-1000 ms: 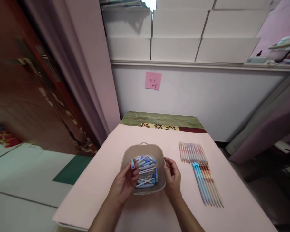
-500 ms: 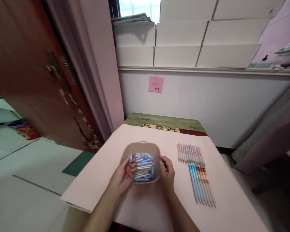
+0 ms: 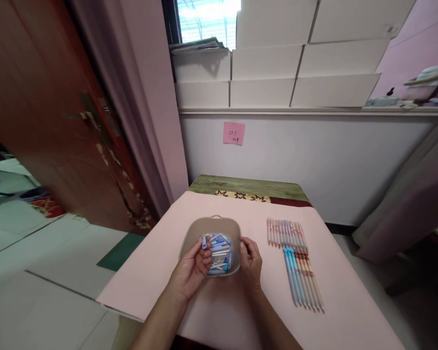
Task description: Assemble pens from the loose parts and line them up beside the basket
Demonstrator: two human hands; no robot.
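Note:
A beige basket on the pink-covered table holds loose blue pen parts and thin white sticks. Over its left side, my left hand pinches a short blue pen part, a small tube with its end facing me. The palm is turned up and the other fingers curl loosely. My right hand is closed at the basket's right rim, thumb and fingers on the edge. Part of the basket's contents is hidden behind my left fingers.
Right of the basket lies a row of clear-barrelled pens, and below it a row of blue and brown pens. A pink note is stuck to the wall. White boxes stand on the ledge; a brown door is at left.
My left hand has moved slightly right and down with the blue pen part, further over the basket. My right hand stays at the rim. The camera view has tilted up a little.

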